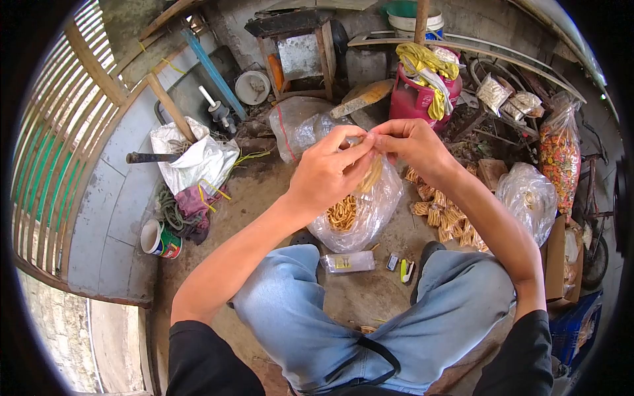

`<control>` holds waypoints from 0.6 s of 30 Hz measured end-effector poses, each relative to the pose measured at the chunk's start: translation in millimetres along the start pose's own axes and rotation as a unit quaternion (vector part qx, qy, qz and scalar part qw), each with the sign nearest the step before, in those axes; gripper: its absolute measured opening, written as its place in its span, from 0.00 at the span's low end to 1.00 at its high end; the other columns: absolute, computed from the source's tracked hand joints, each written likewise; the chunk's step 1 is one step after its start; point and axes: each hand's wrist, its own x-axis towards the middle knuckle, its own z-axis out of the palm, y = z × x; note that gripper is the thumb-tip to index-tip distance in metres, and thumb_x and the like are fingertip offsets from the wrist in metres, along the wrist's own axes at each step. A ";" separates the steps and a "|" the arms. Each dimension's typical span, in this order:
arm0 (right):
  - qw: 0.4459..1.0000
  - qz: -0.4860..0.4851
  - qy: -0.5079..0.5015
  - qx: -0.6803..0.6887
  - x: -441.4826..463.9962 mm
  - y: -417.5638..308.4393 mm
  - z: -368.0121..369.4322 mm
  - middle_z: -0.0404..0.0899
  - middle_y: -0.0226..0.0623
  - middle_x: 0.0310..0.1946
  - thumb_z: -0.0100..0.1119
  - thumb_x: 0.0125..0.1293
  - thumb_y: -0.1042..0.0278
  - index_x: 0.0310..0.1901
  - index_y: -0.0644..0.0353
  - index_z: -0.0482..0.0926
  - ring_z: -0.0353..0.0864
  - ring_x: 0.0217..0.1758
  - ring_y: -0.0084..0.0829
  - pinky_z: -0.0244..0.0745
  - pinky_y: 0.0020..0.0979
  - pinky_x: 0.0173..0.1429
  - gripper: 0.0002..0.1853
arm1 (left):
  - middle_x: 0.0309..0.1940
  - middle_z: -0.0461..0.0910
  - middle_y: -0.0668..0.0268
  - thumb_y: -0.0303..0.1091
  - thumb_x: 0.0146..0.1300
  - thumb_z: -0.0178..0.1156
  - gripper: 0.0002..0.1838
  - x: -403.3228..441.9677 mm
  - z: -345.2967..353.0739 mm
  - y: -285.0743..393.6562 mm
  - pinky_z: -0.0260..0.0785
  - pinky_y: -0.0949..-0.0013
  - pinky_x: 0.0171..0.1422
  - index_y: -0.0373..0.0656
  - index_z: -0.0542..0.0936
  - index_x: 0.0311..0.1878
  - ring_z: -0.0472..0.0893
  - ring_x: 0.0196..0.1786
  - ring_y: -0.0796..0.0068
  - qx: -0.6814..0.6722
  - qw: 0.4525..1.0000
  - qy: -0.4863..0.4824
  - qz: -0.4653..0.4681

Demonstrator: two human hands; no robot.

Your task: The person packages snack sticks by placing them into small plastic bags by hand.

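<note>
My left hand point(333, 165) and my right hand point(413, 146) meet in front of me, fingertips pinched together. Between them they grip the top of a small clear plastic packet point(373, 177), with pale yellow-brown pieces showing in it; my fingers partly hide it. Below and behind it on the floor lies a large clear plastic bag point(386, 210), spread open around a heap of brown stick-shaped snacks point(342, 215). To the right, several filled snack packets point(449, 214) are piled on the floor. A stack of flat clear plastic bags point(348, 262) lies between my feet.
A green-and-white cutter point(406, 270) and a small dark box point(392, 262) lie near my right foot. A pink gas cylinder point(409, 99) carries yellow cloth. At left are a white sack point(198, 158) and a paint bucket point(160, 239). A tall bag of colourful packets point(560, 158) stands at right.
</note>
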 end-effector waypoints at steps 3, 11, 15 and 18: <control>1.000 -0.013 -0.017 0.008 -0.1 -0.9 0.3 0.82 0.27 0.34 0.60 0.66 0.68 0.44 0.65 0.83 0.74 0.35 0.16 0.70 0.21 0.41 0.11 | 0.43 0.77 0.63 0.23 0.57 0.65 0.11 -0.2 -2.0 1.8 0.75 0.70 0.34 0.40 0.84 0.45 0.80 0.30 0.72 0.008 1.000 -0.005 -0.021; 0.999 -0.016 -0.038 0.002 -3.0 -7.6 -4.3 0.84 0.30 0.36 0.66 0.63 0.66 0.45 0.64 0.84 0.77 0.37 0.16 0.72 0.21 0.43 0.13 | 0.45 0.77 0.63 0.22 0.58 0.65 0.11 -5.3 -2.0 -2.8 0.71 0.76 0.37 0.40 0.85 0.45 0.79 0.34 0.79 -0.108 0.990 -0.018 -0.087; 0.999 -0.025 -0.037 0.025 -2.8 -7.8 -5.5 0.85 0.31 0.33 0.69 0.61 0.66 0.43 0.64 0.86 0.79 0.34 0.16 0.74 0.22 0.40 0.12 | 0.43 0.78 0.67 0.22 0.61 0.63 0.11 -3.2 -6.5 2.9 0.70 0.78 0.42 0.38 0.81 0.48 0.78 0.41 0.82 -0.250 0.957 -0.005 -0.150; 0.999 -0.038 -0.033 0.006 -4.7 -14.2 -4.1 0.85 0.32 0.33 0.67 0.61 0.69 0.43 0.64 0.85 0.79 0.34 0.17 0.74 0.22 0.41 0.11 | 0.41 0.79 0.69 0.26 0.65 0.60 0.10 -3.2 -11.0 2.7 0.70 0.79 0.44 0.37 0.78 0.49 0.77 0.43 0.83 -0.381 0.878 -0.029 -0.287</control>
